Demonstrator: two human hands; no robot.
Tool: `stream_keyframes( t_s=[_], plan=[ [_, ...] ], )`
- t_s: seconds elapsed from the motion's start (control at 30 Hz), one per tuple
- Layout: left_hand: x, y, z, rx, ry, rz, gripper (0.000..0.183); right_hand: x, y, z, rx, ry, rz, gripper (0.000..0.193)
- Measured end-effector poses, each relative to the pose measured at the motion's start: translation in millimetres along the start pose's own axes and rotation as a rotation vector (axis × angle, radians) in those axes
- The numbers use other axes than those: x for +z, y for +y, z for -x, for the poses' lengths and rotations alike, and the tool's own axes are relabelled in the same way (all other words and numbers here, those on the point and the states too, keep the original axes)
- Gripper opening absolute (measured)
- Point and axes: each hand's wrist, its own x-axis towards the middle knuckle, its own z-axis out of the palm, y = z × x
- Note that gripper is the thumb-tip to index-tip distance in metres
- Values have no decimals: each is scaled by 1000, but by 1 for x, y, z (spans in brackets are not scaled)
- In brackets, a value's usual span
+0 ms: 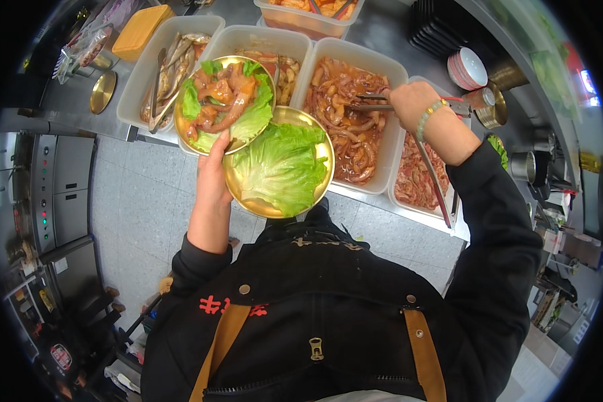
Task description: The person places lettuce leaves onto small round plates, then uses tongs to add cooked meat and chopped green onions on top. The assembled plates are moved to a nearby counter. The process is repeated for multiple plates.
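Observation:
My left hand (212,167) is closed on the edges of two round gold plates, its thumb over the rim. The upper gold plate (269,120) carries lettuce and marinated reddish pieces (222,100). Partly beneath it, the lower gold plate (329,174) bears only a broad lettuce leaf (281,167). My right hand (415,106) is closed around metal tongs (374,103). Their tips reach into the saucy brown strips (345,144) in a translucent tub (396,74); I cannot tell whether they grip a piece.
To the left stand a tub of whole fish (181,53) and another filled tub (264,40). Right of the strips, red-handled tongs (435,184) lie across a tub of raw meat (415,177). White bowls (467,68) and black trays (442,30) stand farther back.

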Motion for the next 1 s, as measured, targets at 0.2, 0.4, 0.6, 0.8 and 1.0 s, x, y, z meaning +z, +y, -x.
stream_keyframes(
  t_s=[0.2,0.4,0.6,0.8,1.0],
  plan=[
    [4,1,-21,18,-5,23,40,-22,10,35,-10,57,-30,30],
    [7,1,-35,25,-16,67,40,-54,25,75,63,109,-81,38],
    [0,-1,-39,43,29,62,41,-32,20,61,69,135,-166,46],
    [-9,3,-34,44,32,97,41,21,10,12,117,67,-160,56],
    [-7,1,-28,71,53,96,41,28,11,6,32,-19,-262,49]
  ],
)
